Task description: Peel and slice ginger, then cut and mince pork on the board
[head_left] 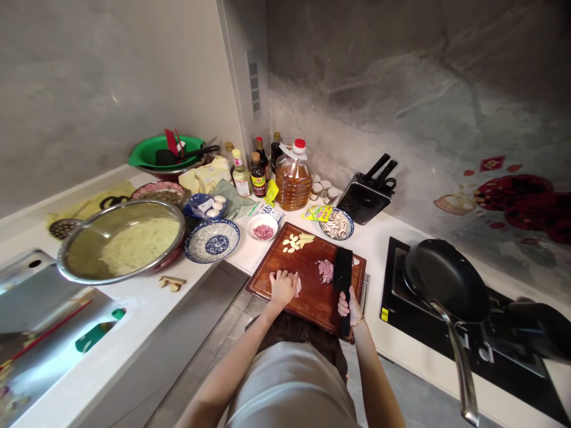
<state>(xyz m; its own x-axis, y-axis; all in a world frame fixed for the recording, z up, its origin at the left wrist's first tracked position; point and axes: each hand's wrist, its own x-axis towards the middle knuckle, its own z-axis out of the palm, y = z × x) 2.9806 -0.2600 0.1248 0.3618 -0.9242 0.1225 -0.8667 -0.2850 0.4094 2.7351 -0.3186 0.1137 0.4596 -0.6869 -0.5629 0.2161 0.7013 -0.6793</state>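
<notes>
My right hand is wrapped round the handle of a black cleaver, whose broad blade lies over the right side of the wooden cutting board. Just left of the blade is a small heap of chopped pink meat. My left hand rests on the board's left side, fingers bent and pressed on a pale piece of meat, which it partly covers. Peeled garlic cloves and pale yellow slices lie near the board's far edge.
Behind the board stand a bowl of minced meat, a bowl of sliced mushrooms and a large oil jug. A frying pan sits on the stove at right. Leftward are a patterned plate and a big metal basin.
</notes>
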